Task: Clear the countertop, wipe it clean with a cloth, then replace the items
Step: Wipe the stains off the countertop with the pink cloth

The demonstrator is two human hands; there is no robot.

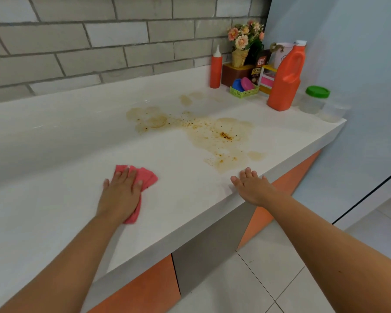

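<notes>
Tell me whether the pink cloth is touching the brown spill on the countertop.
Apart. The head view shows a strip of bare white countertop between the pink cloth and the brown spill.

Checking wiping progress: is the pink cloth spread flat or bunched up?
Bunched, not spread: the pink cloth shows folds beyond the fingers of the left hand pressing it onto the countertop.

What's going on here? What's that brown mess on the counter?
A person is cleaning the white countertop. Their left hand presses a pink cloth flat on it, left of a brown stain that is not wiped yet. Their right hand rests open on the front edge. An orange jug, a red squeeze bottle and a flower pot stand in the far right corner.
</notes>
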